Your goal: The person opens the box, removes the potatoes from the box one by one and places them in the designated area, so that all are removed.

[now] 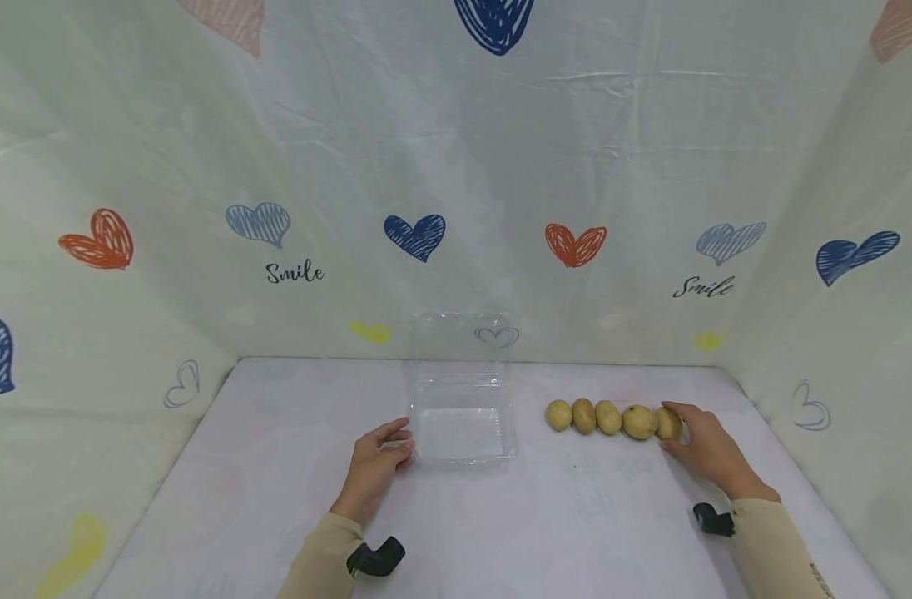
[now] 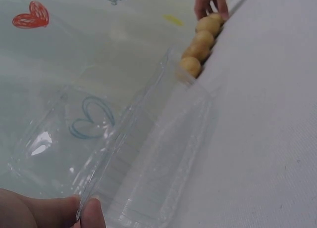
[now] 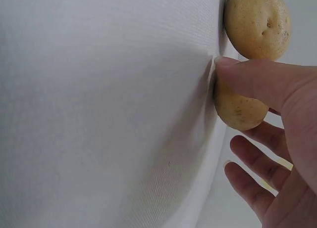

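Observation:
A clear plastic clamshell box [image 1: 459,433] stands on the table with its lid [image 1: 456,337] raised at the back. My left hand [image 1: 376,466] is at the box's left side; in the left wrist view, thumb and finger pinch its rim. To the right, several potatoes lie in a row, among them a round one [image 1: 558,415] at the left end and a larger one [image 1: 639,422]. My right hand [image 1: 705,445] pinches the rightmost potato [image 3: 240,107] between thumb and fingers, beside the larger one. That potato appears to rest on the table.
A white cloth covers the table [image 1: 546,532]. Behind it and at both sides hang pale curtains [image 1: 501,166] printed with hearts and "Smile". The raised lid stands close to the back curtain. A dark wrist mount [image 1: 377,557] sticks out from each sleeve.

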The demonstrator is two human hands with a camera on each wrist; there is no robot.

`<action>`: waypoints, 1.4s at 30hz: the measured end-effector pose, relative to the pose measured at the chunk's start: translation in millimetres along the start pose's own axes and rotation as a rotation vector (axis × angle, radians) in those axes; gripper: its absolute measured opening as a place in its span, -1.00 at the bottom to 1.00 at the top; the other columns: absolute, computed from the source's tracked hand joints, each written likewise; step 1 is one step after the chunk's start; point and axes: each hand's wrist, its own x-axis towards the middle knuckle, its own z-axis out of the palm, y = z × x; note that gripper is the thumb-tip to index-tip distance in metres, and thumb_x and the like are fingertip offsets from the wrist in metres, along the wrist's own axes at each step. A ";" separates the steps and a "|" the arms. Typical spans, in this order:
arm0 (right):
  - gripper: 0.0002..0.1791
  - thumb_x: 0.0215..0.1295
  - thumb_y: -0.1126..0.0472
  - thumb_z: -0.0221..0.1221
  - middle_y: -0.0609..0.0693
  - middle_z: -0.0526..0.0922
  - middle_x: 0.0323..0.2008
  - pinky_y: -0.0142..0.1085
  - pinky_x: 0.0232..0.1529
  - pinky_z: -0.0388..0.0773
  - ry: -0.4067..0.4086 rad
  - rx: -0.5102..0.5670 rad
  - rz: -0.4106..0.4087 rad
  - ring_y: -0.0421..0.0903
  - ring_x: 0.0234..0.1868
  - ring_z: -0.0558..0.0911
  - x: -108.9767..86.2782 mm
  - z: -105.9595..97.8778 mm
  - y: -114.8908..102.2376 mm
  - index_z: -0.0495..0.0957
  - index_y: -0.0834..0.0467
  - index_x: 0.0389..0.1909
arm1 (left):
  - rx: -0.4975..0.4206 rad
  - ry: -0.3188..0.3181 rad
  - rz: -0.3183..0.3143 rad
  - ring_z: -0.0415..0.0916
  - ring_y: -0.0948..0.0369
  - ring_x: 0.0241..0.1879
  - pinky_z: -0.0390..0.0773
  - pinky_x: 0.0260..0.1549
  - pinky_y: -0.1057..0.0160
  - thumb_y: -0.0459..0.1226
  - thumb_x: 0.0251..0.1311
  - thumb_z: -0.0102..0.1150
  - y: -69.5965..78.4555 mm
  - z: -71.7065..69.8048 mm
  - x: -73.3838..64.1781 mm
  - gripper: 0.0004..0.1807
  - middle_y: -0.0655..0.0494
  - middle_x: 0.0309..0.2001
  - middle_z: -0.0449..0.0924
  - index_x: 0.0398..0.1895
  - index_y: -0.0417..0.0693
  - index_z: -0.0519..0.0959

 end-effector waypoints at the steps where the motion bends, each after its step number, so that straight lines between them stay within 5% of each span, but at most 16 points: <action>1: -0.28 0.18 0.38 0.46 0.55 0.51 0.22 0.39 0.19 0.45 0.002 -0.004 0.000 0.52 0.19 0.48 0.2 0.3 0.2 0.41 0.52 0.32 | -0.001 -0.001 0.000 0.59 0.20 -0.23 0.69 -0.25 0.40 -0.59 0.38 0.19 -0.5 -0.1 0.1 -0.49 -0.24 0.11 0.52 0.39 -0.44 0.46; 13: -0.31 0.12 0.44 0.48 0.50 0.56 0.17 0.35 0.12 0.52 0.059 -0.061 -0.014 0.47 0.13 0.53 3.0 7.0 1.7 0.47 0.49 0.28 | -0.018 -0.009 0.015 0.58 0.24 -0.27 0.69 -0.26 0.37 -0.57 0.37 0.22 -1.3 -1.0 1.2 -0.46 -0.25 0.10 0.53 0.40 -0.48 0.43; 42: -0.22 0.18 0.33 0.46 0.57 0.45 0.27 0.43 0.22 0.41 0.007 -0.010 0.070 0.56 0.24 0.43 -7.0 -8.7 3.3 0.37 0.48 0.38 | -0.021 -0.039 0.008 0.57 0.23 -0.24 0.67 -0.24 0.39 -0.58 0.41 0.16 4.0 -1.1 -1.1 -0.47 -0.36 0.19 0.48 0.43 -0.47 0.40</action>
